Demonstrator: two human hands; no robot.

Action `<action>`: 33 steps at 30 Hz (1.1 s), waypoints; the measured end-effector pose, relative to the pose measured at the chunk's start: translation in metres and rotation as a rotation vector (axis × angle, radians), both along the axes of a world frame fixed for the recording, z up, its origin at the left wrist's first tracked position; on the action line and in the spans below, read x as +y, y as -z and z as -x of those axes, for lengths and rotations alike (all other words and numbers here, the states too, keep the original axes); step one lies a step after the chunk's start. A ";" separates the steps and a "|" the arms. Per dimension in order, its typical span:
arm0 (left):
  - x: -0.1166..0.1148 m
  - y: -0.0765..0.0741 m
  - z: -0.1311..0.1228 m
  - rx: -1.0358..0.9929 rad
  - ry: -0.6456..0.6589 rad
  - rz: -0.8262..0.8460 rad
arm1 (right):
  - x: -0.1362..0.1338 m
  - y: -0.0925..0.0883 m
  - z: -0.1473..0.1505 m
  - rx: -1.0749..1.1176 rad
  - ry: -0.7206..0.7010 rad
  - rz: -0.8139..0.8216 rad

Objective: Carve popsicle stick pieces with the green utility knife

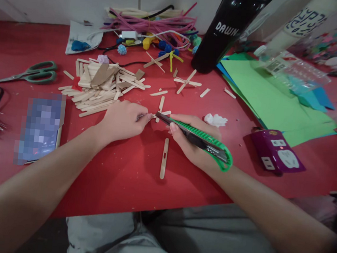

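My right hand [195, 141] is wrapped round a green utility knife [200, 139], whose blade end points left toward my other hand. My left hand [127, 120] is closed in a pinch, and the pale tip of a craft stick [153, 116] shows at its fingertips, close to the blade. The fingers hide most of that stick. Just beyond the two hands, a craft stick [161, 102] lies on the red table. Nearer me lies another craft stick [164, 158] with a small hole cut at its middle.
A pile of craft sticks [101, 84] lies behind my left hand, with scissors [36, 75] and a phone [41, 128] to the left. Crossed sticks [187, 82] lie farther back near a black bottle [225, 28]. Green paper [279, 89] and a purple socket adapter [276, 152] are at right.
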State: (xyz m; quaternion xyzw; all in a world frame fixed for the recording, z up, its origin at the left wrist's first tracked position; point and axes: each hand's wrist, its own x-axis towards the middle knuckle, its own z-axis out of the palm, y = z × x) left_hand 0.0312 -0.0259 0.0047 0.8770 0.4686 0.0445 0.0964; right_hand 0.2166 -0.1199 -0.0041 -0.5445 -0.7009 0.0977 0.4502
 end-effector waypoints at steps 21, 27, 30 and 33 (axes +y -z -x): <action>-0.001 -0.002 -0.001 0.036 -0.012 0.014 | 0.000 0.009 -0.003 -0.009 -0.081 -0.049; 0.000 -0.003 -0.001 0.025 -0.027 0.029 | -0.001 0.007 -0.003 -0.014 -0.101 -0.037; 0.000 -0.003 -0.001 0.010 -0.019 0.033 | -0.001 0.003 -0.002 -0.016 -0.053 -0.021; 0.000 -0.002 0.000 -0.003 -0.010 0.035 | -0.001 -0.001 0.000 0.007 -0.019 -0.014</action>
